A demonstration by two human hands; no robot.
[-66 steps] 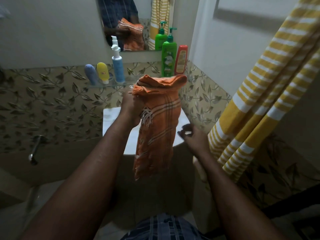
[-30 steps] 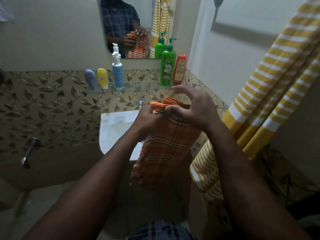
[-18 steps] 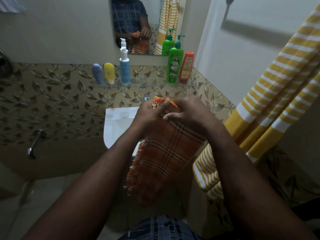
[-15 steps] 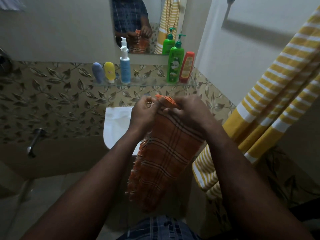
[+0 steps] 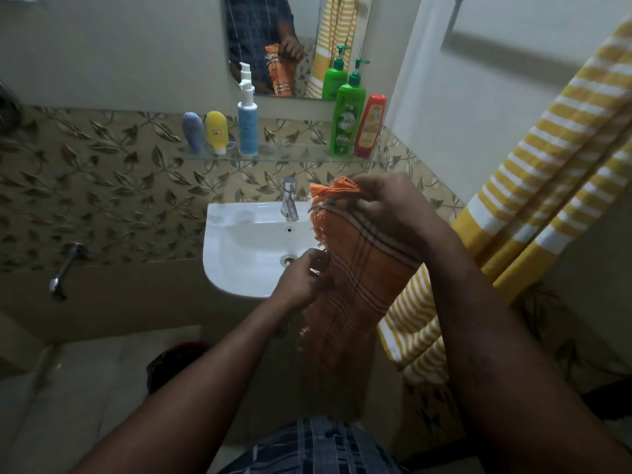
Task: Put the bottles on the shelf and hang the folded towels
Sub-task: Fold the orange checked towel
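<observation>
An orange checked towel point(image 5: 359, 268) with a fringed edge hangs folded in front of the sink. My right hand point(image 5: 386, 203) grips its bunched top end. Lower down, my left hand point(image 5: 304, 278) pinches the towel's left edge. On the glass shelf point(image 5: 290, 155) under the mirror stand several bottles: a grey-blue tube point(image 5: 193, 131), a yellow tube point(image 5: 216, 131), a blue pump bottle point(image 5: 247, 124), a green pump bottle point(image 5: 347, 118) and a red bottle point(image 5: 371, 126).
A white sink point(image 5: 246, 248) with a chrome tap point(image 5: 289, 203) sits below the shelf. A yellow and white striped towel point(image 5: 533, 186) hangs at the right, reaching down beside my right arm. A wall tap point(image 5: 65, 268) sticks out at the left. The mirror point(image 5: 294, 42) reflects me.
My left hand let go of the towel's top and slid down to its left edge. My right hand now holds the top alone. The sink and tap have come into view.
</observation>
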